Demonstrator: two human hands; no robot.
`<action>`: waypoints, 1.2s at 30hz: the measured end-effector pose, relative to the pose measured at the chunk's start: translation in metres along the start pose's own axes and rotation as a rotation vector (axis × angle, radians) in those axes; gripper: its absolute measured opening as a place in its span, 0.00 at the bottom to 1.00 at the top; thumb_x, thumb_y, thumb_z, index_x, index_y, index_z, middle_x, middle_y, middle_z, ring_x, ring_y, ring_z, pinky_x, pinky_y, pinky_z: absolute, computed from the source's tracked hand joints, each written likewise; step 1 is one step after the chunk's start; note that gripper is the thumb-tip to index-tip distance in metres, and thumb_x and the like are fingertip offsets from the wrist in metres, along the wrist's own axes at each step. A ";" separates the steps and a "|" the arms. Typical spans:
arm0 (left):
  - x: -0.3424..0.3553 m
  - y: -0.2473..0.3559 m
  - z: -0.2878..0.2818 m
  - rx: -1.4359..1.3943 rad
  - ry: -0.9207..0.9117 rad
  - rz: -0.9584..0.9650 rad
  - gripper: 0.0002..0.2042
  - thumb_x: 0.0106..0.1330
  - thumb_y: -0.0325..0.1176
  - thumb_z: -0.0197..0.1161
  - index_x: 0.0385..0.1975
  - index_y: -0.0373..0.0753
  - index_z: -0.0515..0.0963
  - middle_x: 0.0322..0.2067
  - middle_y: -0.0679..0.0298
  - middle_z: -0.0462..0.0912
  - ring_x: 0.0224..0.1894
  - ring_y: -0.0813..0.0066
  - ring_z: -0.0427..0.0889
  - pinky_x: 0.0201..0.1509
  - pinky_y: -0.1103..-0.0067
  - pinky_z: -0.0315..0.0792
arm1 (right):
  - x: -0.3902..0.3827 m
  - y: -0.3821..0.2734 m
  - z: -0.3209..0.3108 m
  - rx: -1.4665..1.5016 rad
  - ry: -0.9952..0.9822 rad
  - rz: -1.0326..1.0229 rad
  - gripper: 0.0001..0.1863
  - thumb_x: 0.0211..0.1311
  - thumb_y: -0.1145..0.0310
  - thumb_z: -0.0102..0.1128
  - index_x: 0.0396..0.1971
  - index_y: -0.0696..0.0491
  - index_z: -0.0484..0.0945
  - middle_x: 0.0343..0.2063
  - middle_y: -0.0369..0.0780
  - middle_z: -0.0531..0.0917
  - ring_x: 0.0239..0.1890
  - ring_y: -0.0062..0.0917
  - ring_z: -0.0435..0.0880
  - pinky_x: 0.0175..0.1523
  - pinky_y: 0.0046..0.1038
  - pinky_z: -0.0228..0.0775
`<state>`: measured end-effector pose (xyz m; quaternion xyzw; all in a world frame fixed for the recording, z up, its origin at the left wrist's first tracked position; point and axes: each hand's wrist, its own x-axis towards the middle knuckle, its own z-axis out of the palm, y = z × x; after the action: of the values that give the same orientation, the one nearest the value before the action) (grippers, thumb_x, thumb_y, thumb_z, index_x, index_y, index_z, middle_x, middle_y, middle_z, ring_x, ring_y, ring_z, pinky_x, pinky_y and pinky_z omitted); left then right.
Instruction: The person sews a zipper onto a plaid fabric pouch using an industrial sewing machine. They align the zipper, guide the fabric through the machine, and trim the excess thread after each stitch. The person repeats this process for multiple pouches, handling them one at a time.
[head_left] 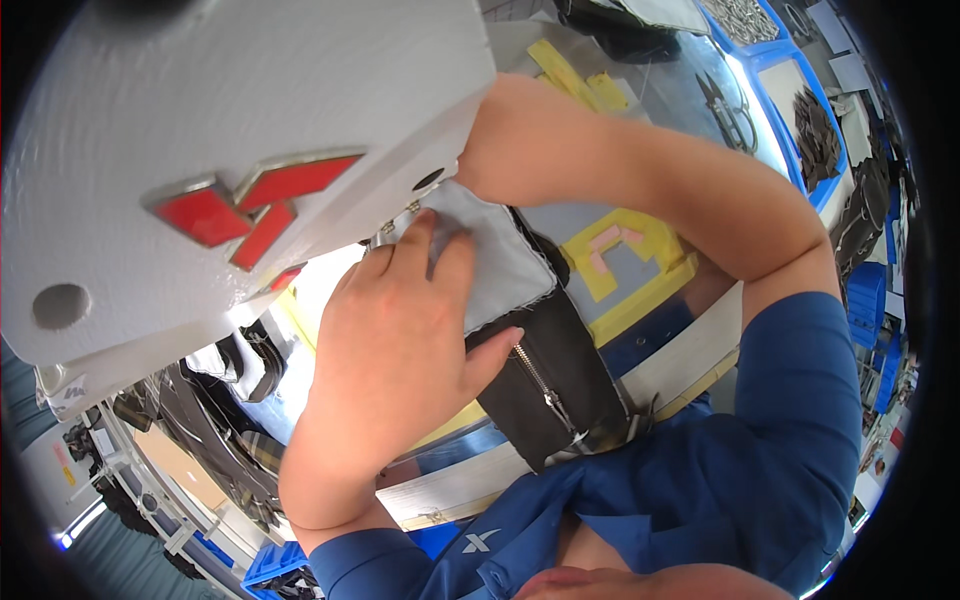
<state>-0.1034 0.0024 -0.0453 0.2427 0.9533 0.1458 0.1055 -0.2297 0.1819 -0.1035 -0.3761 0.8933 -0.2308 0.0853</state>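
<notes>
Left grip (395, 310): palm down, fingers extended toward the machine's needle area, thumb spread away from them. Lies flat on the work rather than pinching it. 2 fingertips rest on grey lining fabric (505, 270), close under the white sewing machine head (330, 75). Thumb tip touches at the upper end of a silver zipper (535, 375).

Zipper runs down a black fabric piece (575, 350), to the right of the left grip and reaching back toward the wearer's body; the grey lining lies at the end of it nearer the machine, raw edge fraying.

Right grip (510, 135): beyond the left grip, up and right, wrist bent inward. Fingers go behind the machine head; cannot tell whether they are spread or closed. Probably near the far edge of the lining, but the view there is blocked.

Right of both grips: yellow tape (600, 335) on the bench (690, 362). Beyond the right forearm: dark scissors (728, 112), then a blue tray (838, 150) with dark pieces.
</notes>
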 end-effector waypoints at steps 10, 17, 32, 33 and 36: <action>-0.003 -0.001 0.000 0.013 0.013 -0.003 0.35 0.50 0.46 0.79 0.56 0.31 0.77 0.57 0.37 0.80 0.50 0.39 0.83 0.57 0.60 0.78 | -0.008 0.008 0.000 0.032 0.081 -0.025 0.14 0.60 0.64 0.59 0.27 0.60 0.84 0.28 0.50 0.86 0.37 0.51 0.87 0.44 0.49 0.79; -0.004 -0.001 0.000 0.032 0.002 -0.011 0.35 0.50 0.46 0.80 0.55 0.32 0.77 0.57 0.38 0.80 0.49 0.41 0.84 0.56 0.61 0.79 | -0.004 0.008 0.008 0.030 0.157 -0.041 0.14 0.60 0.64 0.60 0.25 0.61 0.84 0.27 0.50 0.86 0.36 0.51 0.87 0.42 0.50 0.79; -0.002 0.005 -0.003 0.037 -0.043 -0.058 0.35 0.50 0.45 0.79 0.56 0.33 0.78 0.59 0.39 0.80 0.52 0.39 0.84 0.57 0.59 0.78 | 0.003 0.010 0.013 0.037 0.142 -0.006 0.13 0.58 0.65 0.61 0.28 0.61 0.86 0.30 0.53 0.87 0.38 0.53 0.87 0.44 0.50 0.80; -0.002 0.005 -0.003 0.044 -0.056 -0.062 0.35 0.49 0.45 0.79 0.56 0.33 0.78 0.59 0.39 0.80 0.52 0.39 0.84 0.57 0.59 0.78 | 0.003 0.007 0.012 0.050 0.114 0.017 0.13 0.57 0.66 0.61 0.28 0.61 0.86 0.30 0.52 0.87 0.38 0.53 0.88 0.43 0.50 0.80; -0.004 0.008 -0.007 0.056 -0.091 -0.090 0.35 0.49 0.45 0.80 0.56 0.33 0.79 0.60 0.40 0.80 0.52 0.39 0.84 0.58 0.59 0.78 | 0.004 -0.002 0.009 0.077 0.024 0.061 0.12 0.55 0.68 0.61 0.30 0.61 0.87 0.30 0.52 0.88 0.38 0.53 0.88 0.43 0.49 0.81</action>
<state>-0.0981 0.0050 -0.0362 0.2090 0.9611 0.1031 0.1485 -0.2288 0.1748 -0.1103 -0.3421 0.8959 -0.2668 0.0959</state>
